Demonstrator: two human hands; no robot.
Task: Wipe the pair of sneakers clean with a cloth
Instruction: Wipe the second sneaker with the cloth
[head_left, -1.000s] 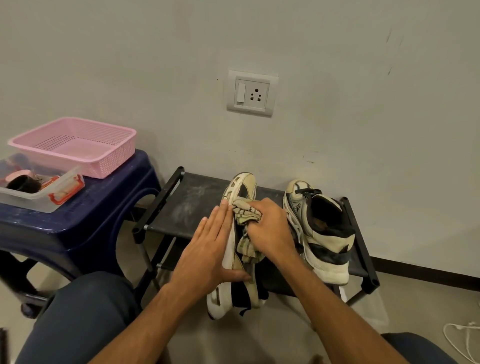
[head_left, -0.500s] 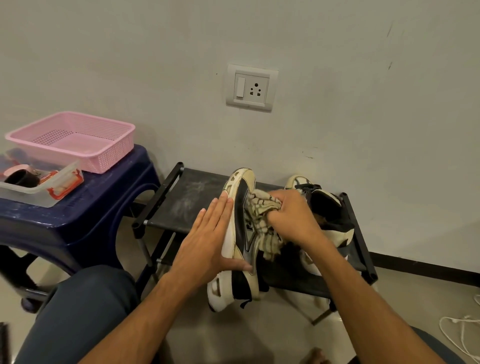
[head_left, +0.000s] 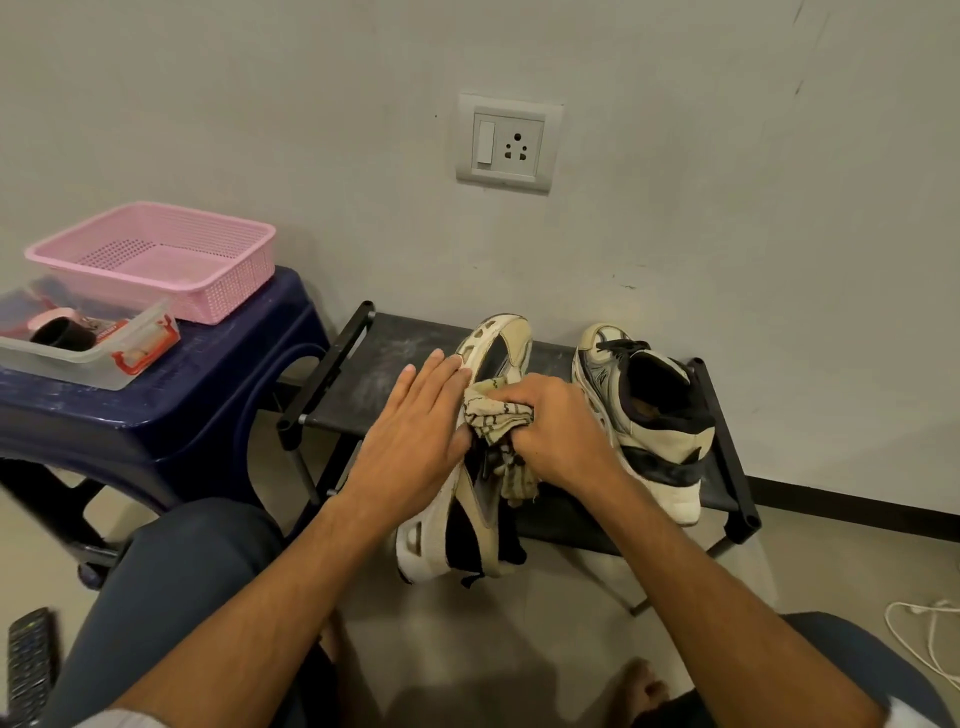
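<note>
Sneakers in cream, white and black sit on a low black shelf rack (head_left: 363, 384) against a pale wall. The nearer sneaker (head_left: 467, 530) is tipped on its side, its chunky white sole with oval cut-outs facing left and its heel overhanging the rack's front edge. The second sneaker (head_left: 644, 431) stands upright just to the right, toe towards the wall, laces dark, its padded black collar open to the camera.

The left hand (head_left: 415, 447) lies flat against the tipped shoe's sole, fingers straight and together, pointing towards the toe, the forearm coming up from the lower left. The right hand (head_left: 556, 431) is curled tight round a crumpled cloth (head_left: 493, 413), cream with thin dark lines, and presses it onto the shoe's upper near the middle; a loose end of the fabric hangs below the fist. The knuckles face up, and the wrist is bent inward.

At the left, a navy plastic stool (head_left: 171, 415) carries a pink perforated basket (head_left: 156, 260) and a clear plastic container (head_left: 78, 364) with red clips. A white wall socket (head_left: 509, 143) is set above the rack. A dark remote control (head_left: 28, 660) lies at the lower left, and a white cable (head_left: 924, 639) lies on the floor at the right.
</note>
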